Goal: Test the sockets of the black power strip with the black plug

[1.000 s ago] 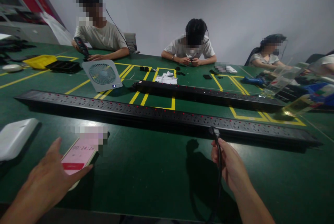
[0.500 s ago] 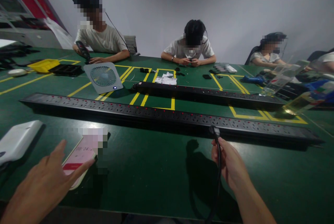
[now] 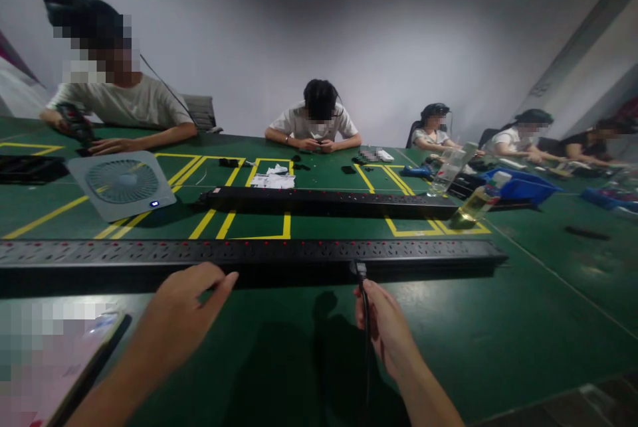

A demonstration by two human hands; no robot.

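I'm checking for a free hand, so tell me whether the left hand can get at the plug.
Probably yes: the left hand looks empty, with nothing standing between it and the plug, though the right hand holds the cord close by.

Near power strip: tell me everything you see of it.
The near power strip is a long black bar, hard and smooth-looking, with a row of sockets and small red parts along its top. It lies across the green table, left end out of view. The right hand holds a corded plug at its near edge, seating unclear; the left hand's contact is unclear.
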